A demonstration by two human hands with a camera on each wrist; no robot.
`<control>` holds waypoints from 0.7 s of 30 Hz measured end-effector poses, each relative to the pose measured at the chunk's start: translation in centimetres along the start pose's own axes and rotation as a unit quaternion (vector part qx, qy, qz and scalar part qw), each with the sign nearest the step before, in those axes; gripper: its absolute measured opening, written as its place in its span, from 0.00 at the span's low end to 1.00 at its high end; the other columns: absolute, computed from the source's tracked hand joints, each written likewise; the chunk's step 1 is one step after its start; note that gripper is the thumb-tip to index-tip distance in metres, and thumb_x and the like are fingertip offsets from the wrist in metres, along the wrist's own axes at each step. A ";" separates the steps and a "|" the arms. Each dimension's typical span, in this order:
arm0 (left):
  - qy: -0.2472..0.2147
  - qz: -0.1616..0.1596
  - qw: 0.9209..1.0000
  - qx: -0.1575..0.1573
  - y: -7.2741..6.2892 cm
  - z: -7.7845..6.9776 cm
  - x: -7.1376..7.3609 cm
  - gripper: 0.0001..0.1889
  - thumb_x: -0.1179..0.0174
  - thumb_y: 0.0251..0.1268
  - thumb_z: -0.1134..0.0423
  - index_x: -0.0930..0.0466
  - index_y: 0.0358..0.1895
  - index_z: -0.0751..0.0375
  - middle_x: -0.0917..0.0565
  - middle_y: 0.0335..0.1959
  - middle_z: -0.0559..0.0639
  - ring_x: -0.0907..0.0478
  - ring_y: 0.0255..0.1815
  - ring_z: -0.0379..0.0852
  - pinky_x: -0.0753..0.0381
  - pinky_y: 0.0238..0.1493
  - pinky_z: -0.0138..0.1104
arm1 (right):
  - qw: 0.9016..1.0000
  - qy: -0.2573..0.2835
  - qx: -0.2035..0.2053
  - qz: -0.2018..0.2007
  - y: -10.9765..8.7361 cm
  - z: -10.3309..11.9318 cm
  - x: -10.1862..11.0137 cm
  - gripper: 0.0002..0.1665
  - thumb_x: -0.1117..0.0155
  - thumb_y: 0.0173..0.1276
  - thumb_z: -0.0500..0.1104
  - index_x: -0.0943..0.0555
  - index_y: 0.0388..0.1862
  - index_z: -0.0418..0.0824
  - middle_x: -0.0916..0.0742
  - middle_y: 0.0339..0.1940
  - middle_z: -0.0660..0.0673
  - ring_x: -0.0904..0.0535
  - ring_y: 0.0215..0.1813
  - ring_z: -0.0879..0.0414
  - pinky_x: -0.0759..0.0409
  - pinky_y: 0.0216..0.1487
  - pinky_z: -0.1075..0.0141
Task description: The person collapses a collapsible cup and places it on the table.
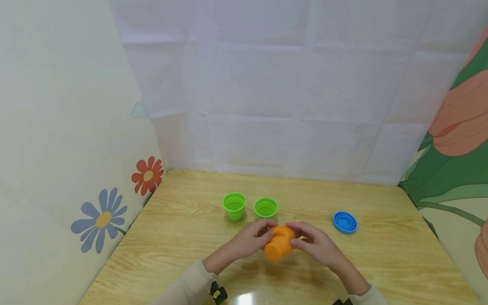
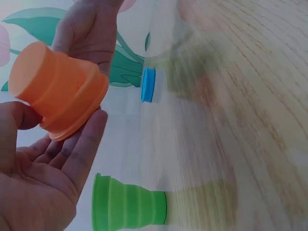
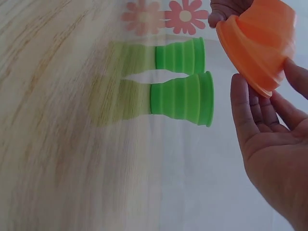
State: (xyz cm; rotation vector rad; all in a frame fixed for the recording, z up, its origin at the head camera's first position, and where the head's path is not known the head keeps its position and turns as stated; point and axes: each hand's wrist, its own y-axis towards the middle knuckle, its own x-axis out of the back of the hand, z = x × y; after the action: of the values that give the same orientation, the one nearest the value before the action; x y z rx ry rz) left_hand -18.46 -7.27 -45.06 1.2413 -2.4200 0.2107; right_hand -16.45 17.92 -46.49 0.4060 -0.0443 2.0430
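Observation:
An orange collapsible cup (image 1: 280, 243) is held between both hands above the table, its base tipped toward me and its rim facing away. One side of it looks partly folded in the right wrist view. The left hand (image 1: 253, 238) pinches its left side between thumb and fingers. On the other side the right hand (image 1: 315, 243) holds the rim and wall the same way. Just beyond the hands stand two green collapsible cups, one at the left (image 1: 234, 206) and one (image 1: 265, 207) nearer the cup, both upright and extended. The inside of the orange cup is hidden.
A blue collapsible cup (image 1: 345, 222), folded flat, lies on the wooden table (image 1: 171, 237) to the right of the hands. A white sheet (image 1: 267, 93) hangs behind the table. Flower-patterned panels flank it on both sides.

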 end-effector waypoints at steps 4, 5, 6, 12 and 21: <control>-0.019 0.021 0.999 0.021 0.1 -0.2 0.2 0.16 0.43 0.77 0.60 0.22 0.59 0.66 0.19 0.41 0.52 0.18 0.31 0.40 0.10 0.33 0.43 | 1.000 -0.002 -0.002 0.001 0.0 0.1 -0.2 0.25 0.38 0.76 0.42 0.24 0.68 0.34 0.19 0.62 0.36 0.21 0.54 0.56 0.16 0.54 0.67; -0.016 0.024 0.999 0.022 0.1 -0.2 0.2 0.15 0.43 0.77 0.60 0.21 0.58 0.66 0.19 0.40 0.52 0.17 0.30 0.40 0.10 0.33 0.45 | 1.000 -0.001 -0.003 0.002 0.0 0.1 -0.2 0.25 0.37 0.75 0.42 0.24 0.67 0.34 0.19 0.62 0.36 0.21 0.54 0.56 0.17 0.54 0.68; -0.012 0.026 0.999 0.024 0.1 -0.2 0.2 0.15 0.42 0.77 0.59 0.20 0.56 0.65 0.19 0.39 0.51 0.18 0.29 0.39 0.10 0.33 0.47 | 1.000 -0.001 -0.003 0.003 0.1 0.1 -0.3 0.25 0.37 0.75 0.42 0.24 0.67 0.34 0.19 0.62 0.35 0.21 0.55 0.56 0.17 0.55 0.68; -0.010 0.005 1.000 0.025 0.0 -0.1 0.0 0.14 0.44 0.78 0.59 0.22 0.54 0.66 0.18 0.41 0.52 0.17 0.31 0.40 0.10 0.33 0.44 | 1.000 0.009 -0.010 -0.003 0.1 -0.6 -0.5 0.27 0.38 0.76 0.42 0.26 0.69 0.32 0.18 0.63 0.34 0.21 0.57 0.59 0.19 0.58 0.70; -0.069 -0.020 0.997 0.025 0.0 -0.1 -0.1 0.16 0.50 0.82 0.61 0.28 0.63 0.68 0.19 0.46 0.57 0.17 0.40 0.46 0.11 0.36 0.37 | 0.998 0.053 0.015 -0.008 0.0 -1.0 -0.4 0.29 0.39 0.76 0.38 0.31 0.72 0.30 0.19 0.59 0.29 0.20 0.54 0.59 0.16 0.55 0.67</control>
State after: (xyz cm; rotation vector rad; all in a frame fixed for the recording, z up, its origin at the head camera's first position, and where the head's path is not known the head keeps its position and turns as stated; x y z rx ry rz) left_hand -18.34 -7.17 -45.03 1.3664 -2.5167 0.1800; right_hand -16.56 17.73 -47.59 0.3145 0.0541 2.0482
